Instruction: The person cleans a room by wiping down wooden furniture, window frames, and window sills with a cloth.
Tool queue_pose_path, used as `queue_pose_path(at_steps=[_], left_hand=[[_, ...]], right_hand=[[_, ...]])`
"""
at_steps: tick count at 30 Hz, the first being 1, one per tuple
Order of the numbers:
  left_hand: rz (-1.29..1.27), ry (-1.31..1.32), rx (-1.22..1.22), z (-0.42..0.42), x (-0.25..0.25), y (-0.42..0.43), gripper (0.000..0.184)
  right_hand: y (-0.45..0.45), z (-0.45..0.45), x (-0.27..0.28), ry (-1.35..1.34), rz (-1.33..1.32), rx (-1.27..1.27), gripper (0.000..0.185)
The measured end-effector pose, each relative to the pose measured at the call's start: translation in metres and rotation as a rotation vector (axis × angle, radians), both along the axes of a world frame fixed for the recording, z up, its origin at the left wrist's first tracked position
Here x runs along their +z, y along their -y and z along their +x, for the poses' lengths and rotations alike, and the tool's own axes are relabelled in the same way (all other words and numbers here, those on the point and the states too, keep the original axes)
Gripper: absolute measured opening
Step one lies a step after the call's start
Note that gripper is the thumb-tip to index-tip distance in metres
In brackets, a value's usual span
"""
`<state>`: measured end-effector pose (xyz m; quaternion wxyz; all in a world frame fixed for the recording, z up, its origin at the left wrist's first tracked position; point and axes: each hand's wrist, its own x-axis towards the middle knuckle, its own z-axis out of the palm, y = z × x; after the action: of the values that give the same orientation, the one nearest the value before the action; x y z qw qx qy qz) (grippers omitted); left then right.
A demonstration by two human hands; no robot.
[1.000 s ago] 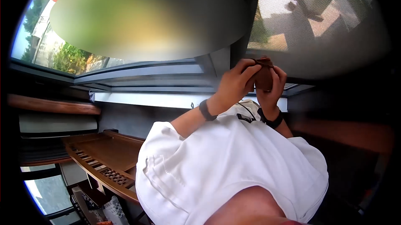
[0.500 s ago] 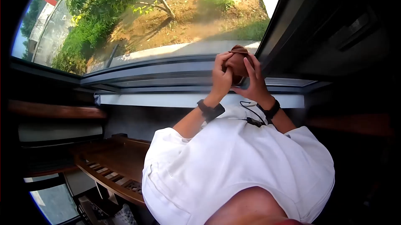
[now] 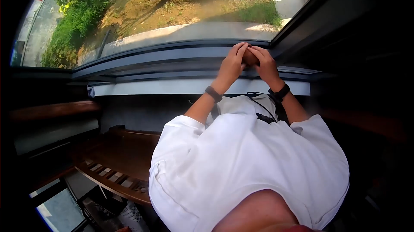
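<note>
A small brown bundle (image 3: 250, 59), folded and soft-looking like cloth, is held up between my two hands in front of the window. My left hand (image 3: 232, 64) wraps its left side, fingertips over the top. From the other side my right hand (image 3: 266, 64) closes round it, and the fingertips of both hands nearly meet. Most of the bundle is hidden by the fingers, so its exact kind does not show. Each wrist wears a black band.
Below the hands runs a white sill (image 3: 194, 88) along the grey window frame (image 3: 172, 56). Outside the glass are a tree, bushes and bare soil. A brown wooden bench (image 3: 133, 152) stands at lower left. A dark cord (image 3: 261, 102) lies by the white shirt.
Both hands have closed further over the brown bundle, and less of it shows. The view has shifted, so the window frame and sill now appear higher up.
</note>
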<state>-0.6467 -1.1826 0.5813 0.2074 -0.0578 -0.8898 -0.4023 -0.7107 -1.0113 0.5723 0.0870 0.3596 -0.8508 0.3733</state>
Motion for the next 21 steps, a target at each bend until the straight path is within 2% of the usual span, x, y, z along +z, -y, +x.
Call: queue_pose_path(at_steps=[5,8,9,14,18,21], left_hand=[[-0.175,-0.041,0.034,-0.002,-0.017,0.016,0.062],[-0.162,0.108,0.143,0.015,-0.011,0.041,0.06],[-0.184,0.122,0.196,0.02,-0.006,0.052,0.053],[-0.263,0.113,0.283,0.035,-0.007,0.098,0.048],[-0.281,0.102,0.252,0.023,-0.012,0.087,0.048],[-0.233,0.059,0.166,0.003,-0.012,0.054,0.048]], right_hand=[[0.021,0.005,-0.003,-0.03,-0.004,-0.011,0.063],[0.057,0.012,-0.007,-0.042,-0.027,0.044,0.06],[0.071,0.013,-0.009,-0.068,-0.037,0.074,0.057],[0.122,0.024,-0.006,-0.028,-0.087,0.108,0.057],[0.106,0.025,-0.001,0.08,-0.075,0.017,0.057],[0.068,0.016,-0.012,0.005,-0.043,-0.067,0.059]])
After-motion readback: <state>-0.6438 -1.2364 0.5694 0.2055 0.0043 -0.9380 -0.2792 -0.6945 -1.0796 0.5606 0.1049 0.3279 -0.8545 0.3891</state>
